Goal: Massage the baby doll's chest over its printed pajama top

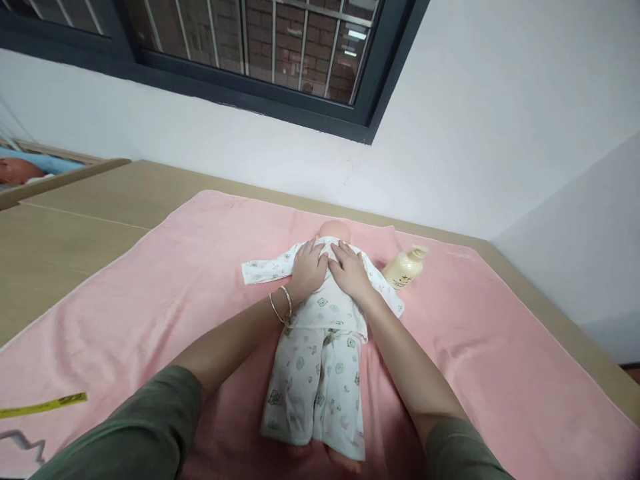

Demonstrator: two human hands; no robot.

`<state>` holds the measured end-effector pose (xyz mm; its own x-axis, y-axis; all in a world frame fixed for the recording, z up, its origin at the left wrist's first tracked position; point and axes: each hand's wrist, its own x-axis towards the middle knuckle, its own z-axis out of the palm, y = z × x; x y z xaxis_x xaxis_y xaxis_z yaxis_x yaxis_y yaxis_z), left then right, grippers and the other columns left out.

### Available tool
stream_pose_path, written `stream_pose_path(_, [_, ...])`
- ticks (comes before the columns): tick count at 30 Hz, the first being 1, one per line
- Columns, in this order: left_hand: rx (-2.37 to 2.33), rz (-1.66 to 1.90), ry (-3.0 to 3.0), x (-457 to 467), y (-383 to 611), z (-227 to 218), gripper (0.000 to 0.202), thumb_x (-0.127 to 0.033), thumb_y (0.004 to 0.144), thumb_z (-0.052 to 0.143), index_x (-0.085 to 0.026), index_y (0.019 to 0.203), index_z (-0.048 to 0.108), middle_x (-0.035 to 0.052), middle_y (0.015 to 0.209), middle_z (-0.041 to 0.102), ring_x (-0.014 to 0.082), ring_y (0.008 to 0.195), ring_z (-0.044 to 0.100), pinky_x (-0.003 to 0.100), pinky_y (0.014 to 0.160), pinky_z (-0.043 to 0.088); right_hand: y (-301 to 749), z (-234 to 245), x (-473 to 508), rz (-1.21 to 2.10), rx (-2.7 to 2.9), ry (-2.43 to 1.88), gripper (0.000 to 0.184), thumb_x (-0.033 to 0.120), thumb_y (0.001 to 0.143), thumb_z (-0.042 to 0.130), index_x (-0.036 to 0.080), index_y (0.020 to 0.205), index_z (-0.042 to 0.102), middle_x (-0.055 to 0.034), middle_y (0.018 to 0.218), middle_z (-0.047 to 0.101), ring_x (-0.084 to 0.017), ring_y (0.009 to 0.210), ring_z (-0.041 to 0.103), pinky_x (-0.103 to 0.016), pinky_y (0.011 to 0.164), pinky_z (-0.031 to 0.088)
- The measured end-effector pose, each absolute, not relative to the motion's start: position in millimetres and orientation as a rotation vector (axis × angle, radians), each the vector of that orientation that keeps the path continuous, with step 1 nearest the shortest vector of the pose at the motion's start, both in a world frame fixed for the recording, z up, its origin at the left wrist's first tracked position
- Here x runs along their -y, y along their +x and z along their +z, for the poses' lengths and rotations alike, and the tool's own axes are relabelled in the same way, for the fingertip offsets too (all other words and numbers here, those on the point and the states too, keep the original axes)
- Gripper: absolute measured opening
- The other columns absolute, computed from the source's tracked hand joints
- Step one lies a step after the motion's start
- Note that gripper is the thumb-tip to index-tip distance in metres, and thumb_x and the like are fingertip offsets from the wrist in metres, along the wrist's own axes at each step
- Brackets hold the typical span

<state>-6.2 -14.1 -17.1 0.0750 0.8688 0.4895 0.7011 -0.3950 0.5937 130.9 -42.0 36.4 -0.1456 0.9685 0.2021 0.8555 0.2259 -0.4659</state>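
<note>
A baby doll (330, 300) in a white printed top and trousers lies stretched out, its head away from me and its feet towards me. Both my palms rest flat on the upper part of its top. My left hand (309, 269), with two bangles above the wrist, lies on the left side, fingers apart. On the right side, my right hand (351, 270) lies open too, its fingertips close to those of the left. Just right of the doll's sleeve, a pale yellow pump bottle (404, 268) leans or lies on the pink towel (465, 333).
Under the towel is a wooden table (115, 200) against the white wall (450, 133). A barred window (250, 53) sits above. At the left edge, a yellow strip (45, 405) lies on the towel. Beyond a wooden rail (70, 180), another doll (17, 171) is partly visible.
</note>
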Motion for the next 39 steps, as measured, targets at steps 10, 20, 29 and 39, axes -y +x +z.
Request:
stream_pose_path(10, [-1.571, 1.266, 2.151, 13.5, -5.3, -18.8, 0.042, -0.028, 0.100, 0.041, -0.012, 0.131, 0.065, 0.0180, 0.142, 0.063, 0.0315, 0.136, 0.055, 0.051, 0.118, 0.041, 132.1, 36.8, 45.2, 0.252, 2.005, -1.612, 0.053, 0.024, 0.096, 0.041, 0.015, 0.145, 0.057, -0.0173, 0.159, 0.048, -0.030, 0.152, 0.039, -0.062, 0.126, 0.019])
stream_pose_path(20, [-1.567, 1.219, 2.169, 13.1, -6.0, -17.3, 0.042, -0.027, 0.100, 0.043, -0.010, 0.132, 0.065, 0.0183, 0.140, 0.064, 0.0317, 0.135, 0.055, 0.049, 0.119, 0.040, 130.3, 35.4, 45.9, 0.237, 2.019, -1.617, 0.050, 0.025, 0.098, 0.042, 0.016, 0.144, 0.058, -0.0165, 0.162, 0.044, -0.033, 0.155, 0.033, -0.065, 0.124, 0.020])
stream_pose_path(29, [-1.559, 1.182, 2.184, 12.5, -7.1, -15.3, 0.042, -0.027, 0.100, 0.041, -0.012, 0.131, 0.065, 0.0172, 0.139, 0.065, 0.0306, 0.133, 0.056, 0.048, 0.116, 0.042, 122.7, 32.7, 48.3, 0.253, 2.080, -1.646, 0.050, 0.022, 0.098, 0.042, 0.019, 0.145, 0.058, -0.0130, 0.163, 0.043, -0.031, 0.156, 0.032, -0.063, 0.126, 0.020])
stream_pose_path(39, [-1.247, 1.171, 2.248, 56.9, 6.6, 24.9, 0.050, -0.030, 0.088, 0.060, -0.014, 0.136, 0.061, 0.0155, 0.151, 0.057, 0.0335, 0.148, 0.044, 0.057, 0.128, 0.026, 154.4, 83.8, 59.6, 0.312, 1.837, -1.592, 0.053, 0.028, 0.094, 0.049, 0.015, 0.145, 0.059, -0.0142, 0.156, 0.052, -0.027, 0.149, 0.044, -0.045, 0.124, 0.035])
